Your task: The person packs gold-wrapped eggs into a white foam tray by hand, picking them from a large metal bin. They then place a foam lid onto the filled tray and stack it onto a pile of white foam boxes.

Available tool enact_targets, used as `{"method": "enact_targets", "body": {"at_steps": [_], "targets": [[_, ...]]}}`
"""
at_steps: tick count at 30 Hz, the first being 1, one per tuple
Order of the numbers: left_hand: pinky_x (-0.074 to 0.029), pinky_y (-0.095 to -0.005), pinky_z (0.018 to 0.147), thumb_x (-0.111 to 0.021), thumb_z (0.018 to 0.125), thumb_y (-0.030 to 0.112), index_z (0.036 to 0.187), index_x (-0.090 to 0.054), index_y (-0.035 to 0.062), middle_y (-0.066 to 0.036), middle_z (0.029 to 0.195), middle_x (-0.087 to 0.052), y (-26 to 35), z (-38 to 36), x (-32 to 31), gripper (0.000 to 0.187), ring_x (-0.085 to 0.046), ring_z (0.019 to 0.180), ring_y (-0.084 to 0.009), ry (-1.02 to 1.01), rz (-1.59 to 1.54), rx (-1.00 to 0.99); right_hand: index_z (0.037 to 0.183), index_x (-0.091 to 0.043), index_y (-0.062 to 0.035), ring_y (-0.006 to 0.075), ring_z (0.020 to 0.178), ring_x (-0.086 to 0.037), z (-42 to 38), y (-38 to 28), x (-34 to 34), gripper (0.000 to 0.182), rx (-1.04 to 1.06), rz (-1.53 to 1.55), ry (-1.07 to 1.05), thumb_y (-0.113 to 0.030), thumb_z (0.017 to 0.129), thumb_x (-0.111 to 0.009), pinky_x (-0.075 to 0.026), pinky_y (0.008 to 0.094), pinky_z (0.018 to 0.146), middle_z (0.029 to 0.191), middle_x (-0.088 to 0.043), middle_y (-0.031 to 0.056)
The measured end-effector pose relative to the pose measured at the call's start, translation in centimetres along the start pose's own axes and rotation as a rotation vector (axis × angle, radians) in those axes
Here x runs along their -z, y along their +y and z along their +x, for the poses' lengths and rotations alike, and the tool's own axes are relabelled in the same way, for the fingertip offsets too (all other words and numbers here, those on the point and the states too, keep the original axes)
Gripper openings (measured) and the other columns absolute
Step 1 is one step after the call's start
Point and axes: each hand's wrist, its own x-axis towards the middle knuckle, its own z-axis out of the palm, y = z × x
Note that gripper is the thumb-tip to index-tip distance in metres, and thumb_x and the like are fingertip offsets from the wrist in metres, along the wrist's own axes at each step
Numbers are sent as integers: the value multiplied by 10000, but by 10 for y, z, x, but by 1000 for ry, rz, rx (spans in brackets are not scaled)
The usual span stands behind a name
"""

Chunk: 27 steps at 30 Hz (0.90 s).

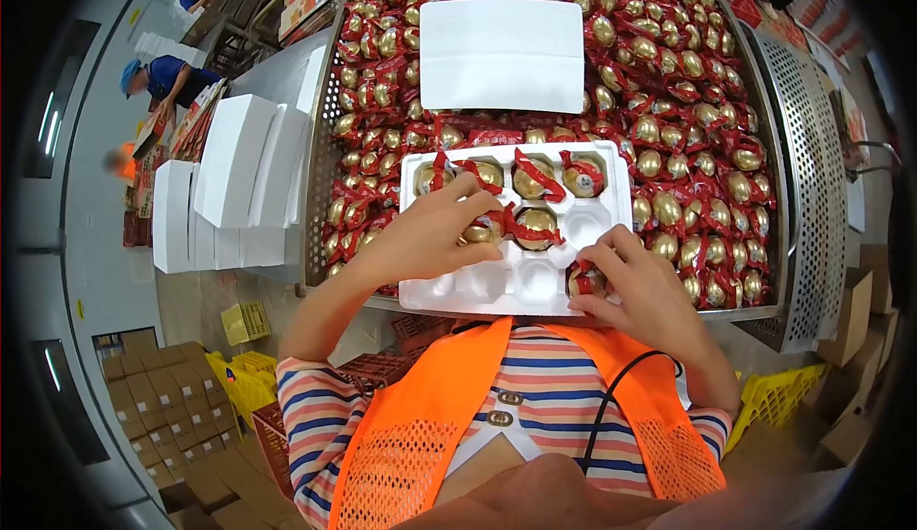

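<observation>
A white foam tray with round hollows lies in front of me on a bed of gold egg-shaped packs. Its far row holds several gold eggs in red-ended wrappers, and another gold egg sits in the middle row. My left hand reaches over the tray's left side, its fingers curled round a gold egg in the middle row. At the near right corner, my right hand has thumb and fingers closed about another gold egg. Several hollows in the near and middle rows show bare foam.
A white foam block rests on the eggs beyond the tray. White foam pieces are stacked at the left. A perforated metal rim bounds the table's right side. Yellow crates and cartons stand below; a co-worker is far left.
</observation>
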Motion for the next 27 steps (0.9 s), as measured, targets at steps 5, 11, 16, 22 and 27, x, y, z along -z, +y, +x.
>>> {"method": "enact_targets", "body": {"at_steps": [5, 11, 16, 22, 27], "targets": [[-522, -457, 702, -736, 838, 261, 1207, -522, 66, -141, 1104, -521, 27, 8, -3, 469, -639, 845, -359, -48, 179, 144, 1107, -596, -51, 277, 768, -640, -2, 3, 0, 435, 2, 9, -9, -340, 821, -752, -511, 393, 665, 1026, -540, 117], [-541, -444, 687, -744, 827, 232, 1189, -536, 87, -134, 1136, -504, 16, 0, -16, 441, -658, 833, -337, -48, 326, 185, 1122, -586, -60, 286, 802, -644, -3, 6, 2, 425, 36, -22, -18, -337, 838, -737, -516, 396, 679, 1041, -536, 116], [-540, -383, 712, -784, 788, 217, 1203, -560, 95, -120, 1166, -508, 9, -9, -8, 487, -639, 871, -316, 85, 64, 90, 1125, -587, -62, 291, 809, -644, -1, 8, 4, 411, 33, -12, -43, -326, 846, -731, -521, 397, 692, 1038, -534, 116], [-528, -381, 719, -728, 834, 153, 1110, -628, 51, -113, 1047, -585, -4, -8, -21, 311, -638, 867, -298, 179, 101, -35, 1176, -588, -68, 260, 816, -655, 4, 9, 10, 429, 18, 56, -112, -287, 840, -740, -531, 373, 706, 1065, -542, 113], [-525, -415, 719, -707, 842, 158, 1130, -600, 53, -116, 1009, -587, 1, -5, -23, 325, -639, 883, -326, 130, 271, -78, 1182, -615, -54, 190, 810, -645, 4, 27, 42, 412, 46, 205, 110, -199, 822, -752, -530, 322, 697, 1112, -577, 114]]}}
